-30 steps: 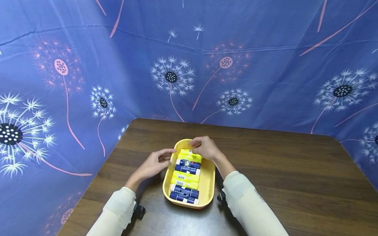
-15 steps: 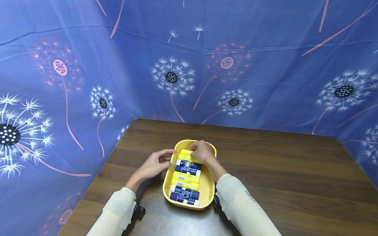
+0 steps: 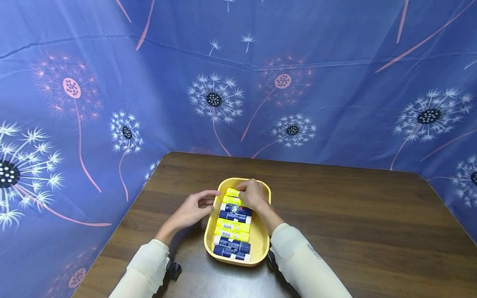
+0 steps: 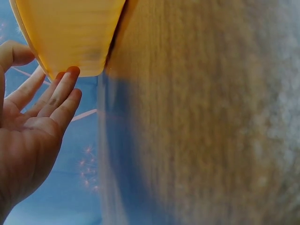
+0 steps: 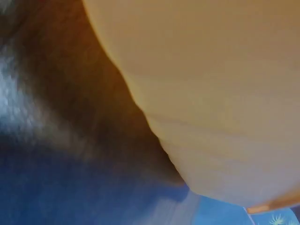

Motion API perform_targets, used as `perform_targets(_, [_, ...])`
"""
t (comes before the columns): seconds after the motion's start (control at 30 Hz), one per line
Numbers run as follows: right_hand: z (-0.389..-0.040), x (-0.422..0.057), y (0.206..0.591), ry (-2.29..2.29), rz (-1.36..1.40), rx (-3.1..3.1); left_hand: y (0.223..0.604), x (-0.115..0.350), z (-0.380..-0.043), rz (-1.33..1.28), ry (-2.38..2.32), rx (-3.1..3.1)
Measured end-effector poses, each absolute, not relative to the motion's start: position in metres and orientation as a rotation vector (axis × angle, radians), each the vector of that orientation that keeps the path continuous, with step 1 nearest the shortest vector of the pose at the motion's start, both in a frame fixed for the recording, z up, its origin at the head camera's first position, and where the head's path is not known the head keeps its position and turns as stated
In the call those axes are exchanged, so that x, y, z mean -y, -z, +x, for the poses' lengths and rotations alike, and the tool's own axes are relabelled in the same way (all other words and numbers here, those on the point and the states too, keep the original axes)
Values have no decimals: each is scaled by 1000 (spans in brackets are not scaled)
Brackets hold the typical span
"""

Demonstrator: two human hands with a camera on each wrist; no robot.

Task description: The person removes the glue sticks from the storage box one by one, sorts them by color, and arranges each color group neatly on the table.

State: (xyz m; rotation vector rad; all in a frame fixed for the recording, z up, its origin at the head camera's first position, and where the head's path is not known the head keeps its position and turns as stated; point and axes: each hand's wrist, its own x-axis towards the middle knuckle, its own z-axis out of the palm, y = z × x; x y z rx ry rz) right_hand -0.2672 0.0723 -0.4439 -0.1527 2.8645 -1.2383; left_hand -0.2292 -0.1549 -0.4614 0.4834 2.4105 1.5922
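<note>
A yellow tray (image 3: 260, 250) holds a column of yellow and navy glue sticks lying crosswise. Over its far end, my right hand (image 3: 253, 195) reaches in and pinches the right end of the farthest yellow glue stick (image 3: 232, 192), whose other end shows left of the fingers. A second yellow glue stick (image 3: 231, 201) lies just nearer. My left hand (image 3: 191, 209) is at the tray's left side, fingers loosely extended. In the left wrist view, the fingertips of the left hand (image 4: 35, 126) rest against the tray's outer wall (image 4: 70, 35). The right wrist view shows mostly tray wall (image 5: 211, 103), without the hand.
The tray stands on a brown wooden table (image 3: 358, 214). Nearer in it lie navy glue sticks (image 3: 231, 253) with white caps and more yellow glue sticks (image 3: 232, 234). A blue cloth with dandelion prints (image 3: 335, 82) hangs behind and at the left.
My right hand has come down from above the tray's far rim onto the farthest yellow glue stick, which now lies slightly slanted. The left hand has stayed at the tray's side.
</note>
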Motion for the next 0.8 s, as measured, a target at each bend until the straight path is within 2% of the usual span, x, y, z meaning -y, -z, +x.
perform_targets(0.5, [-260,-92,421,1651,-90,-2680,462,153,-227,465,-1578,-2423])
perform_targets(0.8, [-268,-131,399,2122,157,-2417,461,154,-227,474,-1569,-2445])
